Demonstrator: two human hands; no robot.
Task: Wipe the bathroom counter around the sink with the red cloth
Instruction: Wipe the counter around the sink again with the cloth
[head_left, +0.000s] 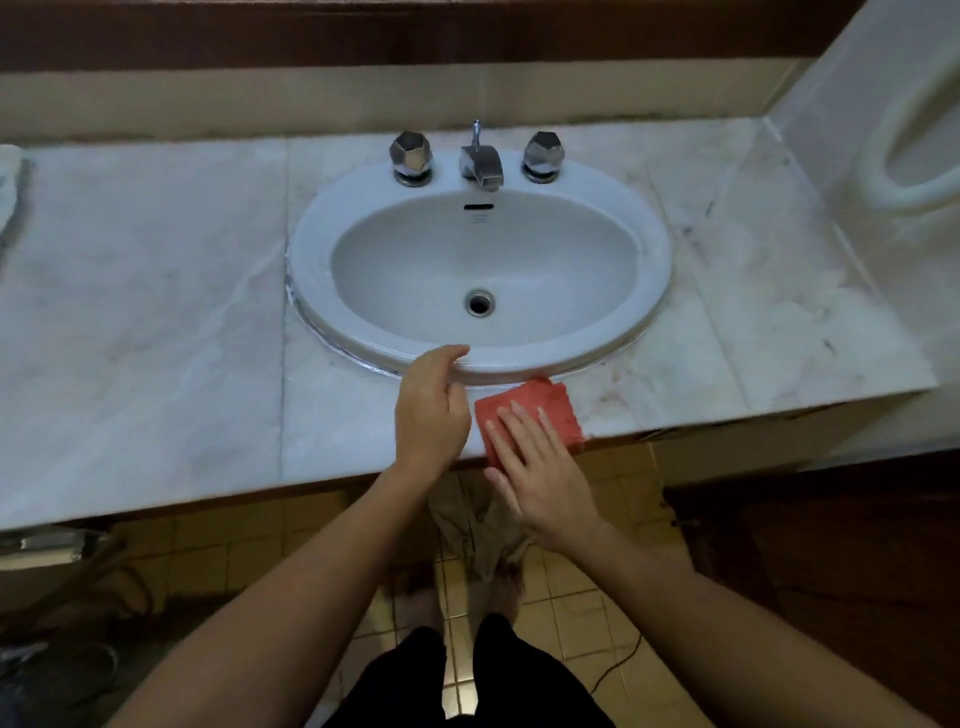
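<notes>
Red cloth (540, 410) flat on the front lip of the surface (156, 312), just below the sink (311, 291) rim.

It is folded square, one corner past the edge; a careless stroke could drag it off onto the floor. My right hand (540, 467) presses it with straight fingers; my left hand (431, 405), loosely curled and holding nothing, touches the rim.

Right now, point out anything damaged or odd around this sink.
The sealant along the white oval sink rim's left and front edge looks ragged and dark. Reddish-brown stains mark the white marble counter right of it.
</notes>
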